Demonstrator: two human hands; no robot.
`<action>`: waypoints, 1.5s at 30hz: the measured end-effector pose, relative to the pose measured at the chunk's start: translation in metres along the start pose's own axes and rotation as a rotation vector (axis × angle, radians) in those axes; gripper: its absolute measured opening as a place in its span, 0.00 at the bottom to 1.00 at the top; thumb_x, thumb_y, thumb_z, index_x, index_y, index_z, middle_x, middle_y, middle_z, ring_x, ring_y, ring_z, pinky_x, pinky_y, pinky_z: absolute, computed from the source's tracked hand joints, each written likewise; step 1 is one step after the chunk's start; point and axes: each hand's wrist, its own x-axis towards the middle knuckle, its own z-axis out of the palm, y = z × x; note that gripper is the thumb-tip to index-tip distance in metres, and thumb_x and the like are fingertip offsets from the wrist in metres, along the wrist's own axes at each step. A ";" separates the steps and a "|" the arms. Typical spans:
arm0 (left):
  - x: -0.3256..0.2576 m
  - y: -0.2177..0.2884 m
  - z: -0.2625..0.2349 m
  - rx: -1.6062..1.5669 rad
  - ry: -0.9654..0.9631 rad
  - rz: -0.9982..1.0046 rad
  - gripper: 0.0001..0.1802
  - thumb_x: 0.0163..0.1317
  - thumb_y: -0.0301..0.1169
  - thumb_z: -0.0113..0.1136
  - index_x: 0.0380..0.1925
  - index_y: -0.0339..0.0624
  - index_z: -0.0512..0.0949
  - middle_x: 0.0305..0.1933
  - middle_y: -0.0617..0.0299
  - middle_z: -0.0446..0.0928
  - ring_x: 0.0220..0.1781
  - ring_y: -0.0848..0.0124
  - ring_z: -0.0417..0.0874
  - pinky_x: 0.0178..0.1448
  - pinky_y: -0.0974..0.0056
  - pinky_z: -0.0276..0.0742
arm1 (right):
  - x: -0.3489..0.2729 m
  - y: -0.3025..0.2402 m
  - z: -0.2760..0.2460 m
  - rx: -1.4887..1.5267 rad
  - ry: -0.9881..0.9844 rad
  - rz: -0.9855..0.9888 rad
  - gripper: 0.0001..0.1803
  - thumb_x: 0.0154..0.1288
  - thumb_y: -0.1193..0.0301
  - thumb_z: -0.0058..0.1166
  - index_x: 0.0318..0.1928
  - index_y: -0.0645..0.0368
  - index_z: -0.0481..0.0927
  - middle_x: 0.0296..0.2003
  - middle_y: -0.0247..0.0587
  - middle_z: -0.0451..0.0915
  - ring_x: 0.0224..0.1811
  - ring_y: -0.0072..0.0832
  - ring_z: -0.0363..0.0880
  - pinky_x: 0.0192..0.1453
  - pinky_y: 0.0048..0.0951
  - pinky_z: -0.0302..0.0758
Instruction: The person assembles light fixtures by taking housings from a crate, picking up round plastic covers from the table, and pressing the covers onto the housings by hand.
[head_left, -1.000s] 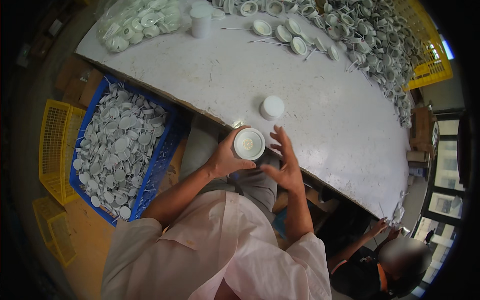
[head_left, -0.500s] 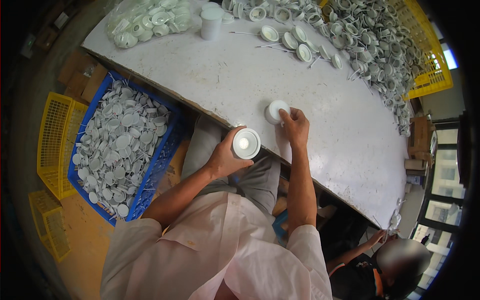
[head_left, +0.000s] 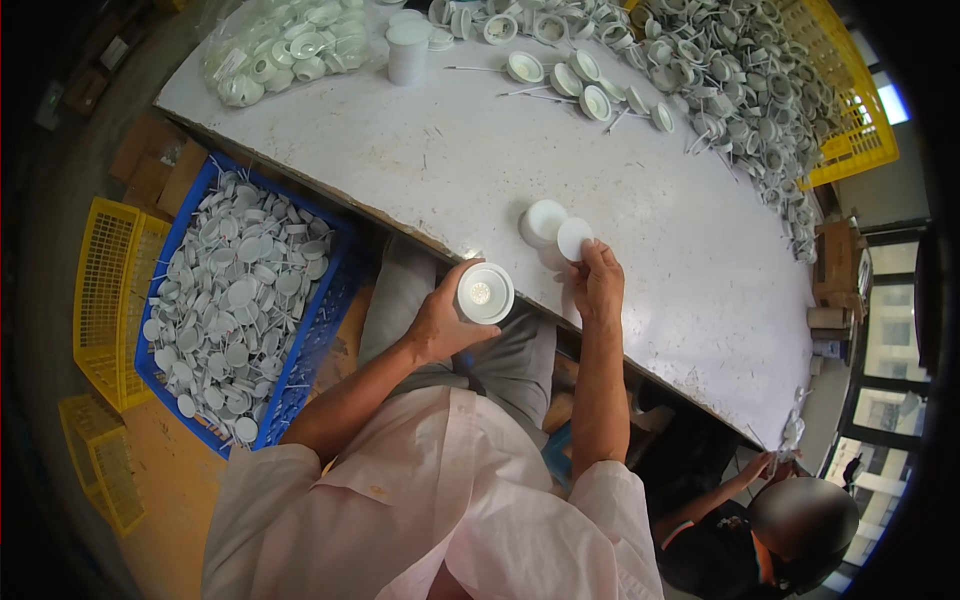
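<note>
My left hand (head_left: 438,320) is wrapped round a white round lamp housing (head_left: 497,312) at the table's near edge. Its open face is turned up, and a pale dotted LED board shows inside. Between the fingertips of my right hand (head_left: 600,282) is a thin white disc (head_left: 574,239), held by its edge and tilted. Just left of it a short stack of white discs (head_left: 543,220) stands on the white table (head_left: 400,150); the held disc partly overlaps the stack's right side in view.
A blue crate (head_left: 283,395) full of white lamp parts stands left, beside yellow crates (head_left: 110,290). Far on the table are a bagged heap (head_left: 290,50), a disc stack (head_left: 407,58), loose lamps (head_left: 580,80) and a big lamp pile (head_left: 740,90). A co-worker (head_left: 740,540) sits lower right.
My right hand has lifted a disc off the stack and moved it slightly right and nearer. My left hand still holds the lamp housing, almost in place. The whole view has shifted a little.
</note>
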 end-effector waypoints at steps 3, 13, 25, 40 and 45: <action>0.002 0.000 0.002 -0.015 -0.019 -0.006 0.49 0.42 0.23 0.74 0.65 0.37 0.57 0.58 0.56 0.70 0.60 0.70 0.71 0.64 0.65 0.68 | -0.016 -0.001 0.001 0.116 -0.026 0.031 0.11 0.69 0.74 0.47 0.48 0.66 0.73 0.38 0.39 0.80 0.33 0.19 0.79 0.31 0.15 0.81; 0.007 0.006 0.012 -0.031 -0.069 0.017 0.49 0.43 0.25 0.75 0.64 0.36 0.57 0.58 0.56 0.71 0.60 0.71 0.71 0.63 0.65 0.69 | -0.052 -0.001 0.004 0.237 -0.045 0.044 0.13 0.65 0.79 0.50 0.50 0.65 0.73 0.39 0.39 0.80 0.36 0.22 0.82 0.34 0.17 0.84; 0.008 0.006 0.018 0.002 -0.066 -0.007 0.48 0.43 0.27 0.76 0.64 0.36 0.58 0.56 0.57 0.72 0.59 0.71 0.72 0.62 0.65 0.70 | -0.066 0.011 -0.008 0.257 -0.005 0.103 0.07 0.66 0.73 0.52 0.44 0.59 0.73 0.37 0.36 0.81 0.33 0.21 0.81 0.29 0.15 0.79; 0.011 -0.008 0.025 -0.092 -0.087 -0.031 0.50 0.40 0.27 0.75 0.64 0.38 0.58 0.58 0.54 0.70 0.61 0.67 0.71 0.64 0.64 0.67 | -0.087 0.030 -0.002 -0.127 -0.074 0.112 0.12 0.60 0.73 0.61 0.43 0.63 0.79 0.31 0.32 0.80 0.27 0.15 0.74 0.30 0.15 0.72; 0.012 -0.009 0.027 -0.131 -0.101 -0.006 0.49 0.40 0.31 0.74 0.64 0.38 0.58 0.57 0.52 0.71 0.60 0.64 0.73 0.63 0.62 0.68 | -0.090 0.037 0.009 -0.143 -0.068 0.133 0.11 0.59 0.74 0.61 0.43 0.62 0.79 0.30 0.31 0.79 0.25 0.14 0.74 0.28 0.15 0.72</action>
